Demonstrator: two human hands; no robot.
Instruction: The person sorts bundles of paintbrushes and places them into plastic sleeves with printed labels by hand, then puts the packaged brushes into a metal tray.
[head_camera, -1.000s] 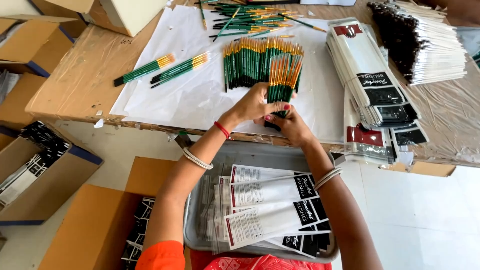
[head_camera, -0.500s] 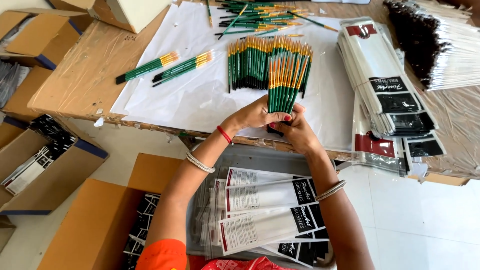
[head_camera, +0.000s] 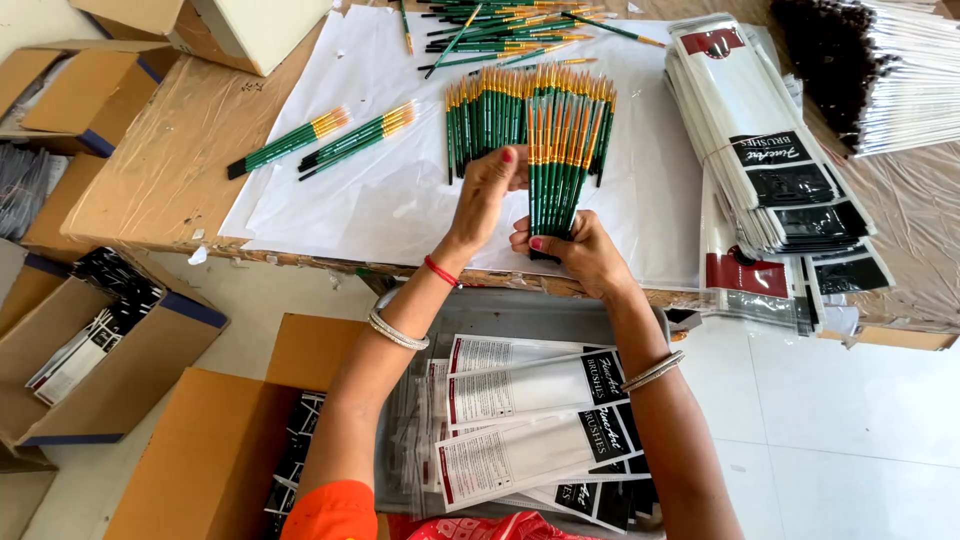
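Bottom centre: a grey tray (head_camera: 640, 322) holds clear brush packets (head_camera: 530, 420) with black-and-white labels, lying flat and overlapped. Cardboard boxes (head_camera: 120, 350) stand at lower left, one holding more packets.

Centre of frame, just past the table edge: the right hand (head_camera: 580, 255) is closed around the lower handle ends of a bundle (head_camera: 560, 165) of green-handled brushes, fingers wrapped and thumb pressed across the front. The bundle stands nearly upright, fanned slightly, orange ferrules at top. The left hand (head_camera: 485, 195) is beside the bundle on its left, fingers bent, fingertips touching the handles about halfway up; it encloses nothing that can be seen.

Under the hands lies a white sheet (head_camera: 380, 200) on the brown table (head_camera: 170, 170). A row of brushes (head_camera: 485, 115) lies on the sheet directly behind the bundle. Two small groups (head_camera: 330, 140) lie left of centre. Loose brushes (head_camera: 510, 30) lie scattered at top centre.

Right: a stack of empty sleeves (head_camera: 760, 150). Upper right corner: a pile of wrapped brushes (head_camera: 880, 70).
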